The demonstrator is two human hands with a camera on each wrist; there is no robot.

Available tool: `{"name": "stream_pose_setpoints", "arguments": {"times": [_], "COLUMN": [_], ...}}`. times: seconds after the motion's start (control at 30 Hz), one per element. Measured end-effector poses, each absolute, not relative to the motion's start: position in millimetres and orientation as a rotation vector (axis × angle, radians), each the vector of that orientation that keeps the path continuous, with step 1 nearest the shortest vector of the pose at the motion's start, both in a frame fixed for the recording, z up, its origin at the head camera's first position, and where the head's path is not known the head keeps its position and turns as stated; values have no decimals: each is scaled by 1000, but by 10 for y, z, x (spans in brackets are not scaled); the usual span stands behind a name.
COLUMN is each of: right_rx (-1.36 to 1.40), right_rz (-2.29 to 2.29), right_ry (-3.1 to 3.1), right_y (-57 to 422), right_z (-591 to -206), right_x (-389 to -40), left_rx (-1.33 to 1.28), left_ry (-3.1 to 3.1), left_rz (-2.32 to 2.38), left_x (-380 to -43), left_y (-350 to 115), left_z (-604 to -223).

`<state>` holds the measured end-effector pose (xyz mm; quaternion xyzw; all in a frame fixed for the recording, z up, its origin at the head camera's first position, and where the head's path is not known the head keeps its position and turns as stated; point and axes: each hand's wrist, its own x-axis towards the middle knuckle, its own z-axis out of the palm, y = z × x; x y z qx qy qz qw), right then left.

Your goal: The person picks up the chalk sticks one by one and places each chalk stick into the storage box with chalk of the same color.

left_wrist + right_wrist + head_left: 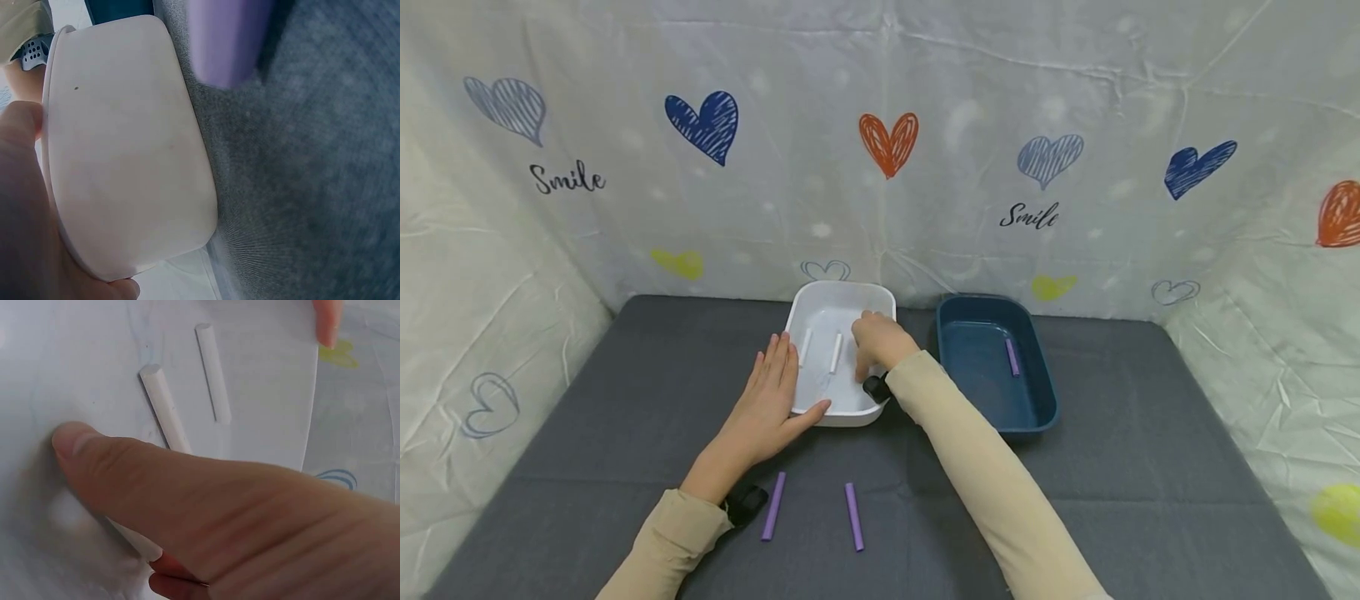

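In the head view my left hand rests against the near left corner of a white tray. Its fingers lie straight along the left side and the thumb reaches the near rim. Inside the tray my right hand has curled fingers. The right wrist view shows it pinching a white chalk stick low over the tray floor, partly hidden by the thumb. Left of that hand lie two more white sticks, a nearer chalk and another chalk by the left wall.
A dark blue tray stands to the right with a purple chalk in it. On the grey cloth in front lie a purple chalk and a second purple chalk. A heart-printed curtain hangs behind the table.
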<state>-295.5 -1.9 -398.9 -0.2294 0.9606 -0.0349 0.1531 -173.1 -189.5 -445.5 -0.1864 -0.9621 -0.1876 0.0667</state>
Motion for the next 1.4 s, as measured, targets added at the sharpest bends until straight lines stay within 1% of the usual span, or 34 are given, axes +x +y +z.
{"name": "stream_pose_setpoints", "arguments": {"times": [0.33,0.6,0.97,1.4], "right_rx": [-712,-680,-785,-815], "right_rz": [-109,-169,-458,-905], "right_ry": [2739,2725,2678,2613], "right_y": [1,46,100,203], "right_z": [-3983,-3956,-3959,-3964], "right_x": [-2985,-2974,-3055,-3074], "left_rx": [-565,-578,-570,-556], "left_ry": [-2863,-2878,-2896,-2913], "left_rz": [-552,-556,-573,-585], "left_x": [-1754,-1755,-1735,-1734], "left_y": [-1889,-1866,-1884,-1884], "left_z": [-4473,-4464,-4461,-4439]}}
